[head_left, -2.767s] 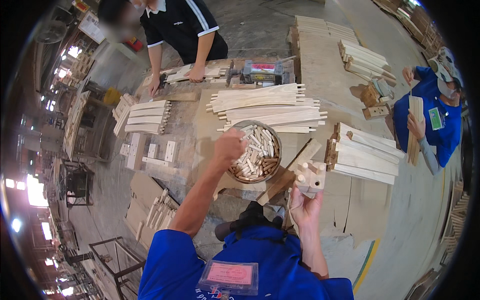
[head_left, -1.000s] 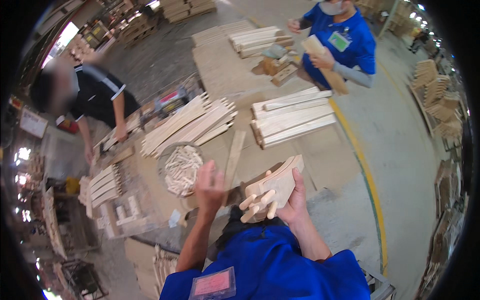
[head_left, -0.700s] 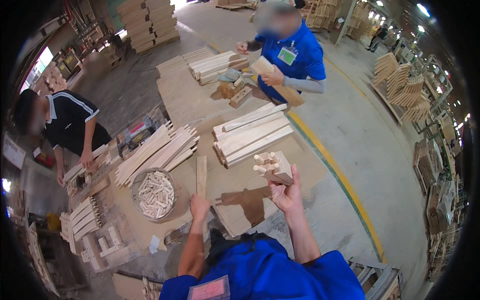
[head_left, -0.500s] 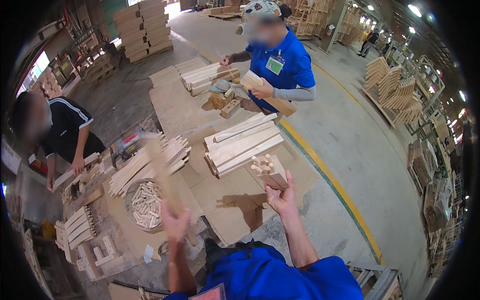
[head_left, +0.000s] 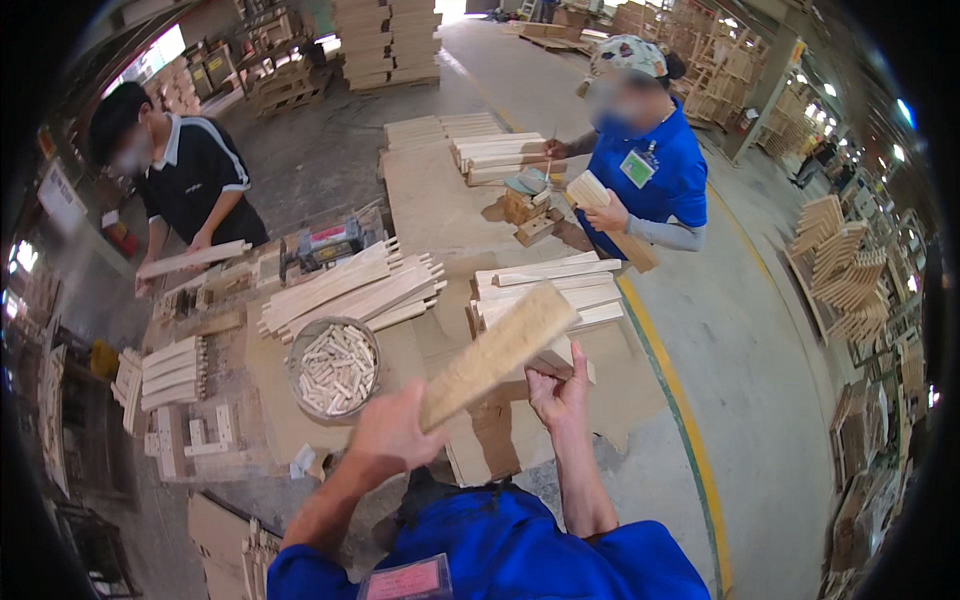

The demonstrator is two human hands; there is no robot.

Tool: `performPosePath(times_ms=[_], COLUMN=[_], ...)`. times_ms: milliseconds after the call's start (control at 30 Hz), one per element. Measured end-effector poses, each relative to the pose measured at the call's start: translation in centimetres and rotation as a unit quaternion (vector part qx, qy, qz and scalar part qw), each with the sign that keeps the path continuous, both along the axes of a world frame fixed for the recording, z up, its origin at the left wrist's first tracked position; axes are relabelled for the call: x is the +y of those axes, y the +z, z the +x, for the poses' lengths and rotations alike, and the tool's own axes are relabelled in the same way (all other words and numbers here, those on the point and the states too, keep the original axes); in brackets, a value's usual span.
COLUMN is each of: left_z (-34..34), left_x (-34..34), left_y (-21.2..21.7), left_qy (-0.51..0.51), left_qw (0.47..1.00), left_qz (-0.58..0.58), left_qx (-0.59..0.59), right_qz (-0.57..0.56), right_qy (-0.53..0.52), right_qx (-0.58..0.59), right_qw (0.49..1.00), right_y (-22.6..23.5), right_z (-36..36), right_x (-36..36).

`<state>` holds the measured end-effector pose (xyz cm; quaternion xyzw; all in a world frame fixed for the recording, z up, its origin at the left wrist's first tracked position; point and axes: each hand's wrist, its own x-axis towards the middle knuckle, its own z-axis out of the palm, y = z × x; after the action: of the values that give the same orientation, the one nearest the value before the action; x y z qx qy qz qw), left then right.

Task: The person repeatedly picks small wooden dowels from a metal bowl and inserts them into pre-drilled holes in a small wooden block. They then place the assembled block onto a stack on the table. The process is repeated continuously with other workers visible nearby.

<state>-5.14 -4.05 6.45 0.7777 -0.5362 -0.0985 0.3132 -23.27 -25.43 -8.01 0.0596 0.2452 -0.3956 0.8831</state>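
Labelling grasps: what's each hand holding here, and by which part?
Left hand grips the long pale wooden slat by its near lower end. Right hand touches a pale wooden piece beneath; its hold cannot be told.

The wooden board [head_left: 497,353] is motion-blurred, so its grain and edges smear. Its lower end is buried under the fingers [head_left: 408,420] of the left hand [head_left: 392,435], and the grip there cannot be made out. Just right of those fingers, the board covers much of the small wooden piece [head_left: 560,357] at the right hand [head_left: 558,392]; its shape stays unclear. Left of the fingers, the dowels in the round bowl [head_left: 334,366] are too small to count.
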Motion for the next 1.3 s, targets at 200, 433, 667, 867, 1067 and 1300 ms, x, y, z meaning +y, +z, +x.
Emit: performPosePath(times_ms=[200,433,667,867,1067,1300], left_z=[1.4,9.6,12.0,7.0,4.7,3.7], left_x=[2.3,9.1,18.1,23.4,20.6,11.5], left_y=[-0.7,-1.1,-9.0,-16.8,-18.0,-23.9], left_qy=[0.082,0.228,0.502,0.441,0.249,0.153], left_qw=[0.993,0.78,0.763,0.87,0.94,0.946], left_qz=[0.043,-0.36,-0.265,-0.079,0.092,0.197], left_qx=[0.072,0.457,0.311,0.205,0.215,0.208], right_qz=[-0.037,-0.276,-0.789,-0.83,-0.904,-0.806], right_qy=[0.038,0.232,0.269,0.336,0.251,0.317], right_qx=[0.033,0.163,0.52,0.428,0.339,0.495], right_qw=[0.998,0.919,0.188,-0.122,0.064,0.066], right_y=[3.2,5.4,8.8,-2.3,-3.0,-3.4], right_z=[4.5,12.0,30.3,40.4,36.8,15.1], right_x=[2.6,-0.9,-5.4,-4.8,-6.3,-11.6])
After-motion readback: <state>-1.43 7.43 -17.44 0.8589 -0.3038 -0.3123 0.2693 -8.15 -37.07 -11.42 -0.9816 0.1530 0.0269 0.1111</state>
